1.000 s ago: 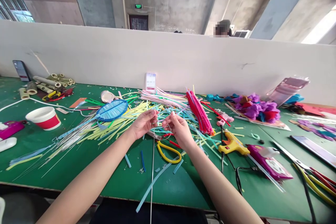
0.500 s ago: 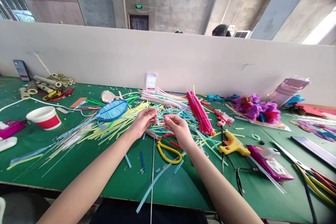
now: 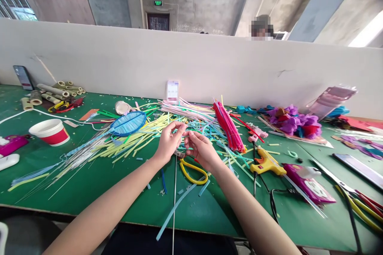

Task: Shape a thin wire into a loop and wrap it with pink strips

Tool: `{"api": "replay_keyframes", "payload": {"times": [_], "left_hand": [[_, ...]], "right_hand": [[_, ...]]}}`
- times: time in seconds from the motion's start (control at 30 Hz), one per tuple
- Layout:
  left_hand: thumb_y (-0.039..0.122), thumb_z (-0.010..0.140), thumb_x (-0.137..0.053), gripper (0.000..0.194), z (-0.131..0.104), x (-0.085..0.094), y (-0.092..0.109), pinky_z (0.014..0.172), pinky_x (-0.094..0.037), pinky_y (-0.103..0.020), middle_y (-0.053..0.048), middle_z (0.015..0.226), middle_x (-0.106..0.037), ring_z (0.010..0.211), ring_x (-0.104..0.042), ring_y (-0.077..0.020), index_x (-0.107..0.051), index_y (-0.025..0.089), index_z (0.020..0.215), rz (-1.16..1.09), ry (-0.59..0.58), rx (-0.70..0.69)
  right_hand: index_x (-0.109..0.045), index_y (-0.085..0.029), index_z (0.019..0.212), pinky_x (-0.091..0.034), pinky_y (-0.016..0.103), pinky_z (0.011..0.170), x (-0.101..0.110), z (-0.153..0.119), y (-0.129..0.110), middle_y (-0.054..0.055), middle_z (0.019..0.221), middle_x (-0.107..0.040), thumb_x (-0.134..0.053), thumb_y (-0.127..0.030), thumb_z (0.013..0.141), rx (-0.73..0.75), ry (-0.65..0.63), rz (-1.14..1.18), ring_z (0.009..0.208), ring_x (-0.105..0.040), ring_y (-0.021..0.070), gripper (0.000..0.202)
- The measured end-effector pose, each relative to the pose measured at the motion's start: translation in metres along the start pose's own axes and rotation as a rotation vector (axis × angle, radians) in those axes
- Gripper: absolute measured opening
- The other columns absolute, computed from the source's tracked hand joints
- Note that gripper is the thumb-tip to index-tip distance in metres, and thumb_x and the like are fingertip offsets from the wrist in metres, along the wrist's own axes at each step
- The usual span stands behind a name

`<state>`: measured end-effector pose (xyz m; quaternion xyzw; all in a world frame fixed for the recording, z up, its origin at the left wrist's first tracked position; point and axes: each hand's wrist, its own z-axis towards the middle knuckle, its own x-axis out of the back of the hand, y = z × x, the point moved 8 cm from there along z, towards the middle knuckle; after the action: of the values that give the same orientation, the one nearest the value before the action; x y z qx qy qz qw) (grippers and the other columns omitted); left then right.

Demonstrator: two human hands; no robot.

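Observation:
My left hand [image 3: 172, 139] and my right hand [image 3: 200, 146] meet over the middle of the bench, thumbs and fingertips pinched close together. A thin metal wire [image 3: 174, 199] runs from beyond the front edge up to my left hand, whose fingers seem closed on it. Whatever small piece lies between my right fingertips is too small to make out. Just below my hands lie yellow-handled scissors [image 3: 194, 172], partly hidden by them. Behind spreads a heap of yellow-green pipe cleaners [image 3: 127, 143], and to the right a bundle of red and pink pipe cleaners [image 3: 229, 125].
On the left are a blue oval fan shape [image 3: 128, 123], a paper cup [image 3: 49, 131] and bamboo pieces [image 3: 61, 91]. A yellow glue gun [image 3: 267, 162], purple flowers [image 3: 295, 119] and large shears [image 3: 347, 191] lie right. A white partition [image 3: 191, 59] stands behind.
My hands have come closer together, the left shifting right until the fingertips nearly touch. The person's head behind the partition has moved a little right.

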<state>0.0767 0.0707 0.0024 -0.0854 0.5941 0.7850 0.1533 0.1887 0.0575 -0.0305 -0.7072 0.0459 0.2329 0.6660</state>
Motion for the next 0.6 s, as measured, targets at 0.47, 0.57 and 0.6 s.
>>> {"api": "replay_keyframes", "payload": {"times": [0.47, 0.57, 0.6], "left_hand": [[0.039, 0.075, -0.080, 0.029, 0.005, 0.000, -0.015, 0.033, -0.020, -0.012, 0.004, 0.069, -0.056, 0.036, -0.029, 0.0025, -0.069, 0.015, 0.088, -0.244, -0.071, 0.190], [0.037, 0.074, -0.080, 0.029, 0.009, 0.004, -0.016, 0.032, -0.019, -0.011, 0.006, 0.068, -0.053, 0.036, -0.027, 0.0030, -0.069, 0.016, 0.089, -0.268, -0.056, 0.190], [0.037, 0.074, -0.081, 0.029, 0.011, 0.006, -0.016, 0.032, -0.019, -0.011, 0.006, 0.069, -0.052, 0.036, -0.027, 0.0030, -0.069, 0.016, 0.089, -0.276, -0.049, 0.191]], "right_hand": [[-0.070, -0.021, 0.097, -0.052, 0.023, 0.064, -0.017, -0.003, -0.001, -0.006, 0.065, -0.048, -0.074, -0.039, 0.082, -0.054, -0.089, 0.240, 0.058, -0.047, 0.0083, 0.024], [-0.069, -0.022, 0.108, -0.055, 0.028, 0.074, -0.015, -0.004, -0.002, -0.002, 0.078, -0.060, -0.072, -0.034, 0.083, -0.060, -0.093, 0.271, 0.071, -0.058, 0.0115, 0.028], [-0.068, -0.024, 0.111, -0.056, 0.030, 0.076, -0.015, -0.004, -0.002, -0.001, 0.083, -0.063, -0.070, -0.034, 0.084, -0.064, -0.097, 0.282, 0.075, -0.061, 0.0126, 0.029]]}}
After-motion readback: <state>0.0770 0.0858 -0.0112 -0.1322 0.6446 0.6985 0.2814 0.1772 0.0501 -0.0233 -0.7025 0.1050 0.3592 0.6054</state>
